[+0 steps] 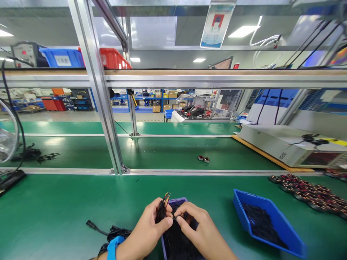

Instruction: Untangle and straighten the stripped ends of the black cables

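My left hand (155,222) is closed around a black cable (161,211) whose end splits into thin coloured wires, yellow, red and black. Thumb and finger of my right hand (195,221) pinch a small dark piece close to the left fingertips; what exactly it is stays too small to make out. Both hands are above a purple-blue bin (164,249) filled with black pieces. Beside my left wrist, which wears a blue band, lies a bundle of black cable (118,232) with a round connector (91,224) at its end.
On the right stands a blue bin (282,220) holding black parts. Behind it lie many round copper-wound motors (311,191), with two more motors (203,159) past the metal rail (189,172). An aluminium post (101,94) rises left of centre. A grey metal box (287,144) sits back right.
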`<state>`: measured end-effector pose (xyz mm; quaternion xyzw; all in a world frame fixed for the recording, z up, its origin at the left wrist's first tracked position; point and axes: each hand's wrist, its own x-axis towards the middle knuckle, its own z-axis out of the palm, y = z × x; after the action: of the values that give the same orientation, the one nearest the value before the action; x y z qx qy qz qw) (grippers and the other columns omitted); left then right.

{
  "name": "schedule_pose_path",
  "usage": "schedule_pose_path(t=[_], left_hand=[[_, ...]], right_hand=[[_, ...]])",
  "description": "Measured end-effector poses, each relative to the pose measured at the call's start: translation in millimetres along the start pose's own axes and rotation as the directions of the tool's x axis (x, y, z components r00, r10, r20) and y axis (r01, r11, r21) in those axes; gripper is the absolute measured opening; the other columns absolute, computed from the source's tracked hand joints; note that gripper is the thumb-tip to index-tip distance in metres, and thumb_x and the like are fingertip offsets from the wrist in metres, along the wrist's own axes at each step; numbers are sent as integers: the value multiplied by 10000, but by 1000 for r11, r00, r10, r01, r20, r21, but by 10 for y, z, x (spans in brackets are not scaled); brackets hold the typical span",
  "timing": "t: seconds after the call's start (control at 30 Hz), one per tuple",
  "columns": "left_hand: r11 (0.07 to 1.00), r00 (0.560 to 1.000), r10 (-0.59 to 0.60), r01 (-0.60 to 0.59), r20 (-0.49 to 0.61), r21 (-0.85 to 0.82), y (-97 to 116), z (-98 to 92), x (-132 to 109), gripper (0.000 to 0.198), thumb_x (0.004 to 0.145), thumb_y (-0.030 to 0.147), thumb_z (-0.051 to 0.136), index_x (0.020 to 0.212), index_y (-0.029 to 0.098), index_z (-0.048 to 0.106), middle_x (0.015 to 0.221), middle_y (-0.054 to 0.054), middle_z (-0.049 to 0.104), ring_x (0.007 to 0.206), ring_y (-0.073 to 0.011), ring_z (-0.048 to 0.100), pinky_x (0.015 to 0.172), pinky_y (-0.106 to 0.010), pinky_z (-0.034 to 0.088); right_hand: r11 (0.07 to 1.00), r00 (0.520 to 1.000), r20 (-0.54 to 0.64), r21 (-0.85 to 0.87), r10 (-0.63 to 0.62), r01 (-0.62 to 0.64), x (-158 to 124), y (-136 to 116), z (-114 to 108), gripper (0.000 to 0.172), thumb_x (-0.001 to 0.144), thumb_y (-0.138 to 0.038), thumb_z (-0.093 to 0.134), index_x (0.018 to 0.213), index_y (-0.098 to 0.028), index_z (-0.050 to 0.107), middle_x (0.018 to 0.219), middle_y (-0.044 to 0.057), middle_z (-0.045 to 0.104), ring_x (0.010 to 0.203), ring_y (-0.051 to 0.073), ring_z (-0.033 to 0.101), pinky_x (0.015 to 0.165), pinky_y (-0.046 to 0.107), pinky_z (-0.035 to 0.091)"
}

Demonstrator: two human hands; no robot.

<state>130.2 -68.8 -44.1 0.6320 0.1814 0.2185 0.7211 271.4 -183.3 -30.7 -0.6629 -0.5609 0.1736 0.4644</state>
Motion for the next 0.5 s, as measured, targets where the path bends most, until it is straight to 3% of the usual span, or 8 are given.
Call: schedule_pose_path(t=[0.07,0.13,0.23,0.3,0.4,0.43,0.5], left_hand=[[1000,1000,-17,17,9,-6,-4,1,6,238,774,327,707,881,181,553,810,10,535,769,-162,482,680,-260,395],[1000,999,-26,26,27,-4,1,2,4,272,770,372,721,857,182,547,782,18,516,725,-153,458,635,-255,379],[1000,998,9,-9,57,-4,21,-2,-7,285,778,398,731,810,181,550,784,14,524,778,-161,471,723,-268,405],[1000,998,22,-22,58,-10,41,-8,-8,297,780,412,743,800,179,559,795,12,538,808,-161,481,768,-267,407],[999,999,-1,3,38,-45,58,-10,13,353,751,448,785,800,177,563,745,25,540,731,-137,495,700,-244,412],[998,999,-16,18,39,-67,56,-8,23,378,735,465,798,806,178,561,710,35,536,678,-127,498,648,-234,406],[992,997,-48,54,56,-115,39,1,38,424,715,495,814,841,182,557,640,59,519,556,-100,472,530,-210,353]], right_hand=[[999,999,39,30,29,-31,1,-14,-11,157,864,-240,549,911,-215,697,883,26,715,796,185,646,695,245,477],[999,997,54,24,47,-48,-7,-38,-31,146,860,-255,555,852,-207,693,838,22,703,769,181,630,707,250,464],[996,989,120,30,84,-88,-40,-102,-113,147,827,-251,569,709,-199,639,706,-1,645,667,159,576,663,242,439],[991,967,247,99,59,-86,-71,-149,-200,150,806,-287,619,689,-196,641,703,-2,640,665,157,575,654,238,440],[972,894,442,234,-71,-38,-98,-177,-295,316,828,-463,685,670,-190,683,803,38,705,776,192,639,755,270,466],[967,887,453,253,-90,-31,-95,-165,-298,364,852,-504,664,670,-190,691,817,48,719,796,201,651,784,283,469],[986,935,355,162,-17,-43,-71,-116,-255,342,895,-461,620,695,-195,698,810,50,731,793,208,652,795,299,465]])
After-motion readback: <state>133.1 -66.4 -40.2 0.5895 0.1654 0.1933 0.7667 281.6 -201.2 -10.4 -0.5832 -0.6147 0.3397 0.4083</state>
